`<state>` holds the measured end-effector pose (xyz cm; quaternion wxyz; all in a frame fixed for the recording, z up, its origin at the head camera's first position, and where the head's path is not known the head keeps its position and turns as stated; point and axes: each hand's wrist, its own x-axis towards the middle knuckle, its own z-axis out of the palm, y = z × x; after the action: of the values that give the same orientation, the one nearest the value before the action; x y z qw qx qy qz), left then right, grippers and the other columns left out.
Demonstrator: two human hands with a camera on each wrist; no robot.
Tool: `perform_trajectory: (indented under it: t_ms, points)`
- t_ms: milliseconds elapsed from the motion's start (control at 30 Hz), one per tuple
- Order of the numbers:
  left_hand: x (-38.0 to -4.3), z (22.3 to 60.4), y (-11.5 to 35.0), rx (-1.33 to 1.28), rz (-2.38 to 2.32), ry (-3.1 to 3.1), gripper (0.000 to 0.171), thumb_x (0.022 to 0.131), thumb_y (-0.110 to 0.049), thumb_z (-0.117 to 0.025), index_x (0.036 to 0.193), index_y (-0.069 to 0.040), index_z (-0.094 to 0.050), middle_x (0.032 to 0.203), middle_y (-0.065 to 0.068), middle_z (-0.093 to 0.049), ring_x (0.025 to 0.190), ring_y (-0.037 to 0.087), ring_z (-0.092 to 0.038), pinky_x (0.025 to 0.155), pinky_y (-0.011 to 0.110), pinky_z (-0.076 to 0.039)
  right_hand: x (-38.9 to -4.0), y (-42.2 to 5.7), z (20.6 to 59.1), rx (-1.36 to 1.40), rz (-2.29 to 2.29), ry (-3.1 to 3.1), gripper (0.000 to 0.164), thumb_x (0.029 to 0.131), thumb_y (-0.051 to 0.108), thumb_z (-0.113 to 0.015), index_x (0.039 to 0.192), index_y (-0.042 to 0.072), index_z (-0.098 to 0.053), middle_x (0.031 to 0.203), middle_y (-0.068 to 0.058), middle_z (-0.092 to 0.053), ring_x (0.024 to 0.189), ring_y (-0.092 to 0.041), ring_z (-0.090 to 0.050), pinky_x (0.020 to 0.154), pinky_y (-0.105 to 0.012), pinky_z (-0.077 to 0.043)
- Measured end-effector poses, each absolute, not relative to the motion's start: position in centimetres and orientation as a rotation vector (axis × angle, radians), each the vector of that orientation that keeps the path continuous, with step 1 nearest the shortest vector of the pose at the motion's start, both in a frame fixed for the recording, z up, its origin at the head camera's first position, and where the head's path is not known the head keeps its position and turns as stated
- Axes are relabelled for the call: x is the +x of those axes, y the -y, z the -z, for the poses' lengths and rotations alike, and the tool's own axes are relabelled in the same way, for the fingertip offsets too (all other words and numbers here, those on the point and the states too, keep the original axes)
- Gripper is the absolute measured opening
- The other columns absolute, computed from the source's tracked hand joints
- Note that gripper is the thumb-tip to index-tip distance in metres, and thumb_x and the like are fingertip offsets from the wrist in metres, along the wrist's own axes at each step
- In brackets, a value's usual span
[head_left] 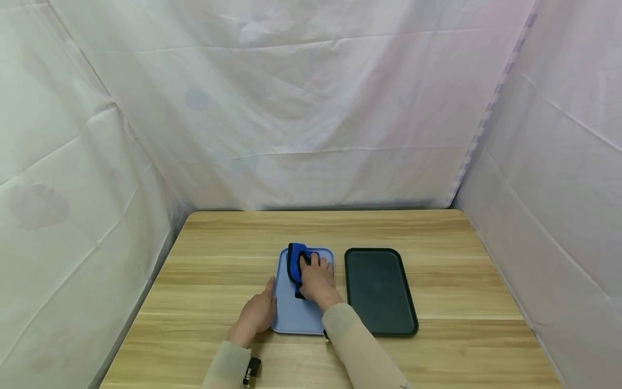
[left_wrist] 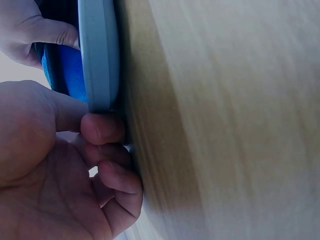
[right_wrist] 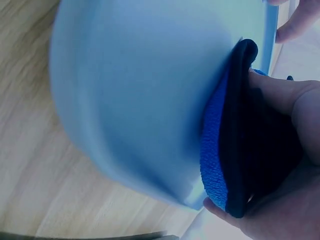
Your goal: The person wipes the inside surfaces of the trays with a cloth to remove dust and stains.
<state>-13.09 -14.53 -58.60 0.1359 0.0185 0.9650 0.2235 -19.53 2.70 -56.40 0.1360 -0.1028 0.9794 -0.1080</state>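
A light blue tray [head_left: 293, 320] lies on the table in the head view. My left hand [head_left: 258, 310] is at its left side; in the left wrist view the thumb and curled fingertips pinch the tray's rim [left_wrist: 102, 60]. Over the tray, my right hand [head_left: 318, 280] grips a blue cloth [head_left: 295, 263] with black edging, which lies across the tray's upper part. The right wrist view shows the fuzzy blue side of the cloth [right_wrist: 214, 155] facing the tray surface, with the thumb and fingers on its black side. My palm hides part of the cloth.
A dark green tray [head_left: 380, 292] lies just right of the light blue one, with a narrow gap between them. The wooden table [head_left: 209, 270] has a white curtain [head_left: 301, 124] behind it, and more curtain hangs at both sides.
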Motion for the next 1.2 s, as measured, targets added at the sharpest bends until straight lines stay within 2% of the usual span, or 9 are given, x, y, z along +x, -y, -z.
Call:
perform_trajectory:
  t_ms: [233, 500, 1200]
  points:
    - [-13.1, 58.4, 14.5, 0.048, -0.651, -2.78, 0.059, 0.108, -0.014, -0.049, 0.161, 0.001, -0.029, 0.1, 0.025, -0.074, 0.072, 0.021, -0.062, 0.072, 0.046, -0.055, -19.2, -2.2, 56.4, -0.321, 0.315, -2.846, 0.085, 0.09, 0.037, -0.081, 0.162, 0.021, -0.039, 0.159, -0.016, -0.038, 0.141, -0.039, -0.041, 0.119, -0.056, -0.031]
    - [-13.1, 58.3, 14.4, 0.066, -0.639, -2.804, 0.059, 0.107, -0.013, -0.05, 0.16, 0.002, -0.029, 0.092, 0.025, -0.073, 0.069, 0.022, -0.062, 0.067, 0.046, -0.054, -18.9, -1.7, 56.8, -0.341, 0.314, -2.852, 0.088, 0.088, 0.039, -0.082, 0.162, 0.021, -0.038, 0.16, -0.015, -0.039, 0.139, -0.038, -0.042, 0.12, -0.056, -0.032]
    - [-13.2, 58.3, 14.3, 0.02, -0.639, -2.786, 0.059, 0.107, -0.014, -0.051, 0.16, 0.001, -0.03, 0.097, 0.024, -0.073, 0.07, 0.022, -0.062, 0.066, 0.045, -0.053, -17.3, -1.0, 56.5, -0.332, 0.322, -2.854, 0.087, 0.086, 0.037, -0.085, 0.16, 0.021, -0.042, 0.156, -0.015, -0.042, 0.132, -0.038, -0.045, 0.114, -0.056, -0.037]
